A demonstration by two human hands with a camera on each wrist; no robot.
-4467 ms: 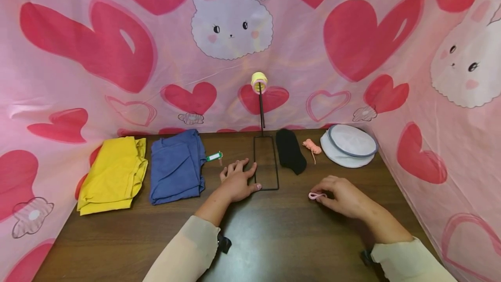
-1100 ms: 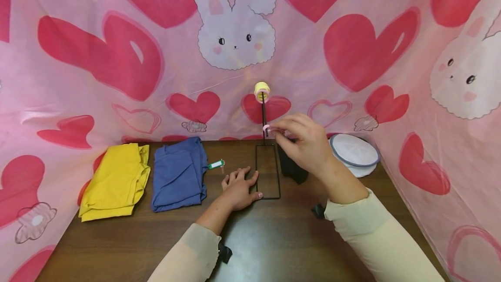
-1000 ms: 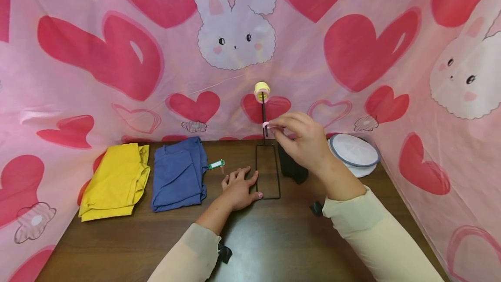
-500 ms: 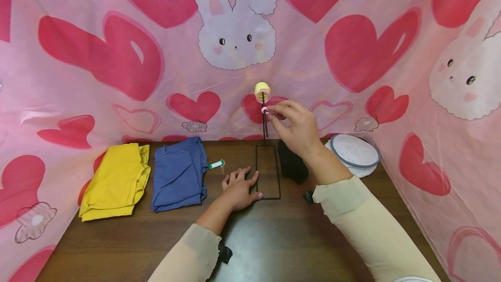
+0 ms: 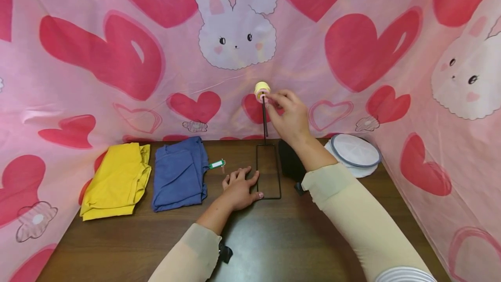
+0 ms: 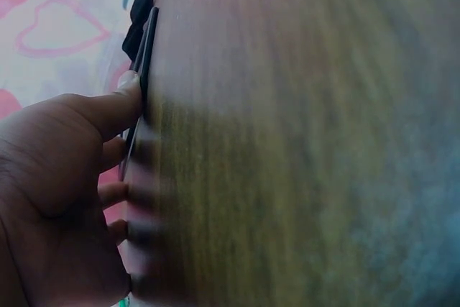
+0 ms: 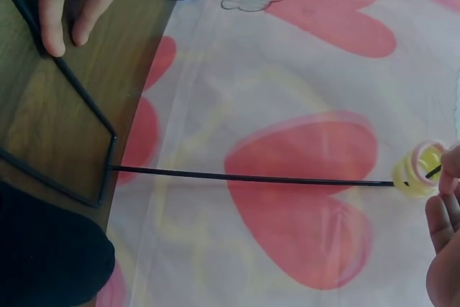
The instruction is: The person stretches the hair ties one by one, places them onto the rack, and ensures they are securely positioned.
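A black wire stand [image 5: 264,121] rises from a rectangular base lying on the wooden table. Yellow and pink hair ties [image 5: 262,86] hang bunched at its top. My right hand [image 5: 291,116] pinches a small pink hair tie [image 5: 263,96] at the stand's arm, right against that bunch. In the right wrist view, the fingertips of the right hand [image 7: 445,231] reach the bunch at the edge, and the pinched tie is hard to make out. My left hand [image 5: 239,191] rests with spread fingers on the table, thumb and forefinger touching the left side of the base.
Left of the stand lie folded yellow cloth [image 5: 115,182], folded blue cloth [image 5: 180,175] and a green key tag [image 5: 217,164]. A black sock [image 5: 290,160] lies partly under the right forearm. White round fabric with a blue-grey rim [image 5: 355,156] sits at right. A patterned curtain [image 5: 188,64] stands behind.
My right hand lifted the pink hair tie from the right of the table, put it over the arm's free end and slid it along to the bunch. The left hand stayed on the base.
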